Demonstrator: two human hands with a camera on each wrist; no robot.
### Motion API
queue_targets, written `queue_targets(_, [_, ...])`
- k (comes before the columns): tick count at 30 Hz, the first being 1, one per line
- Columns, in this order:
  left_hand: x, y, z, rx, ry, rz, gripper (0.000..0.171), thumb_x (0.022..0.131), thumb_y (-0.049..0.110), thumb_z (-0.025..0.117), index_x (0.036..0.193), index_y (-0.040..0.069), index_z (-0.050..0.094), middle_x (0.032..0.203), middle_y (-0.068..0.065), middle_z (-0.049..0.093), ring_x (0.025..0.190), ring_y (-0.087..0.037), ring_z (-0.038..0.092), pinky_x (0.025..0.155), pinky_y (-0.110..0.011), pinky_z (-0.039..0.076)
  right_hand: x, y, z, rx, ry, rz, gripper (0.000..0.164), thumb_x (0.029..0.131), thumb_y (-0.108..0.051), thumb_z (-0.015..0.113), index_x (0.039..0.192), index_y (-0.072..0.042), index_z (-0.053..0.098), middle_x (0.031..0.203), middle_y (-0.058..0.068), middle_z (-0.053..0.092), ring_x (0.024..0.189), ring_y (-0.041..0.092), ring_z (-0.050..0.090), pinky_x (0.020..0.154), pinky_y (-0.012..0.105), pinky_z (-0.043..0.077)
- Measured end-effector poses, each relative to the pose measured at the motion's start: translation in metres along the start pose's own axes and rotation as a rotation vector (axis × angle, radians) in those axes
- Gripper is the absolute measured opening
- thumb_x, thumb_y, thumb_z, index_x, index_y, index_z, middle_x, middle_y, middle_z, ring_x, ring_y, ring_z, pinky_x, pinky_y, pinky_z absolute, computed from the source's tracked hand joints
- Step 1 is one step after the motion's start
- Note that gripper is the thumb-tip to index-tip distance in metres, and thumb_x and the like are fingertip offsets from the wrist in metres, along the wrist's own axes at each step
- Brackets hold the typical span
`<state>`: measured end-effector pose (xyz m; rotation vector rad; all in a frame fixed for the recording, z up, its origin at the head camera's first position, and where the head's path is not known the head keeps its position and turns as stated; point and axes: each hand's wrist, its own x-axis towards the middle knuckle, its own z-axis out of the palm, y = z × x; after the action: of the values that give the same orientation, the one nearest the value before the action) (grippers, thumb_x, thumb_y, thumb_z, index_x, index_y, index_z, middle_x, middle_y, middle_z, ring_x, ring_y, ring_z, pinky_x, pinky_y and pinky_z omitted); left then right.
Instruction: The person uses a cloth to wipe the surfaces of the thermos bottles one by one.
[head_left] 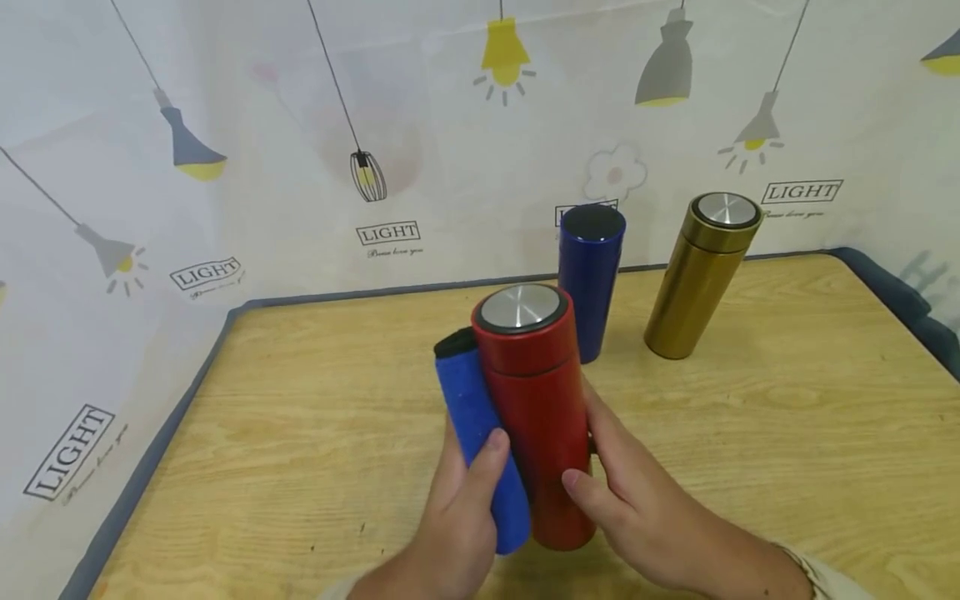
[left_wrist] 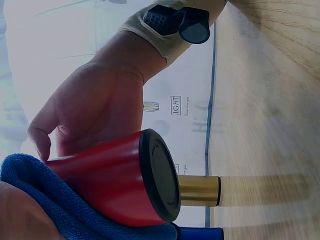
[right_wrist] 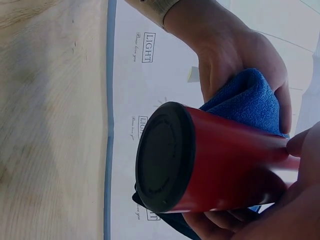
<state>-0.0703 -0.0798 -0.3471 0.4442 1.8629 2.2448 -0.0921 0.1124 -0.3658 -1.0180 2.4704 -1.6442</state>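
Note:
A red thermos bottle [head_left: 536,417] with a silver-topped lid is held up in the middle of the head view, tilted slightly. My right hand [head_left: 641,508] grips its right side, thumb in front and fingers behind. On the other side, my left hand [head_left: 461,517] holds a folded blue cloth [head_left: 480,408] with a dark top end, thumb across its front, against the bottle's wall. The bottle's black base [left_wrist: 162,175] hangs above the tabletop in the left wrist view. The right wrist view shows the cloth [right_wrist: 250,102] wrapped along the bottle's far side.
Behind the red bottle stands a dark blue thermos [head_left: 592,275], partly hidden by it. A gold thermos [head_left: 701,275] with a silver lid top stands farther right. The wood-patterned table [head_left: 300,417] meets a lamp-printed wall covering [head_left: 450,125] along a dark edge.

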Motion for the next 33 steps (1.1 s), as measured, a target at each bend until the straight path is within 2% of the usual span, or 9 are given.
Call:
queue_targets(2, [0.0002,0.0001,-0.0006,0.009,0.004,0.005,0.053,0.110,0.027,0.028,0.157,0.025,0.005,0.160,-0.003,0.024,0.151,-0.026,0.021,0.122,-0.057,0.014,-0.0002,-0.0001,0.0003,-0.001,0.005,-0.004,0.074,0.099,-0.008,0.049,0.161,-0.025,0.011,0.150,-0.004,0.045,0.124,0.014,0.054,0.096,0.032,0.051])
queue_targets(7, [-0.0005,0.0007,-0.0027,0.049,0.063,0.001,0.052,0.109,0.029,0.029,0.157,0.020,0.010,0.157,-0.010,0.032,0.147,-0.030,0.029,0.119,-0.054,0.023,0.0003,-0.0004,0.0031,-0.013,0.035,0.022,0.071,0.099,-0.011,0.056,0.158,-0.027,0.021,0.148,-0.007,0.048,0.123,0.012,0.055,0.094,0.031,0.052])
queue_targets(13, [-0.0003,-0.0011,-0.0049,0.004,0.155,0.029,0.051,0.108,0.027,0.031,0.156,0.017,0.018,0.150,-0.016,0.043,0.137,-0.028,0.045,0.112,-0.036,0.040,0.0034,-0.0019,0.0037,-0.012,0.051,-0.005,0.073,0.095,-0.012,0.064,0.157,-0.026,0.027,0.146,-0.006,0.050,0.122,0.012,0.057,0.094,0.032,0.054])
queue_targets(18, [-0.0021,-0.0030,-0.0060,-0.014,0.209,0.076,0.053,0.107,0.022,0.031,0.157,0.013,0.018,0.151,-0.017,0.043,0.136,-0.025,0.046,0.110,-0.029,0.042,0.0029,-0.0017,0.0059,-0.048,0.071,-0.022,0.078,0.091,-0.014,0.071,0.156,-0.025,0.030,0.144,-0.004,0.053,0.119,0.012,0.058,0.091,0.031,0.055])
queue_targets(22, [-0.0007,-0.0015,-0.0054,-0.030,0.206,0.130,0.052,0.106,0.019,0.031,0.156,0.010,0.020,0.151,-0.016,0.043,0.137,-0.024,0.045,0.112,-0.028,0.041,0.0020,0.0005,0.0075,-0.091,0.110,-0.017,0.082,0.087,-0.015,0.077,0.156,-0.023,0.033,0.142,-0.004,0.055,0.119,0.011,0.059,0.092,0.031,0.055])
queue_targets(25, [0.0008,-0.0009,-0.0035,-0.071,0.177,0.156,0.051,0.106,0.018,0.031,0.155,0.009,0.019,0.151,-0.016,0.041,0.139,-0.025,0.043,0.114,-0.030,0.039,0.0011,0.0003,0.0068,-0.094,0.134,-0.004,0.082,0.084,-0.014,0.080,0.154,-0.021,0.037,0.140,-0.004,0.056,0.118,0.010,0.060,0.093,0.030,0.055])
queue_targets(29, [-0.0006,-0.0030,-0.0008,-0.099,0.167,0.138,0.053,0.106,0.018,0.032,0.156,0.011,0.017,0.153,-0.016,0.039,0.141,-0.024,0.041,0.115,-0.028,0.037,0.0001,-0.0025,0.0043,-0.056,0.140,0.005,0.080,0.083,-0.012,0.080,0.152,-0.021,0.039,0.141,-0.004,0.056,0.117,0.010,0.061,0.093,0.030,0.055])
queue_targets(33, [-0.0024,-0.0060,-0.0009,-0.059,0.168,0.113,0.056,0.106,0.019,0.033,0.158,0.012,0.015,0.154,-0.016,0.039,0.141,-0.025,0.041,0.114,-0.027,0.038,0.0014,-0.0038,0.0017,-0.033,0.148,-0.015,0.080,0.084,-0.009,0.079,0.152,-0.021,0.039,0.141,-0.003,0.056,0.117,0.012,0.062,0.094,0.029,0.055])
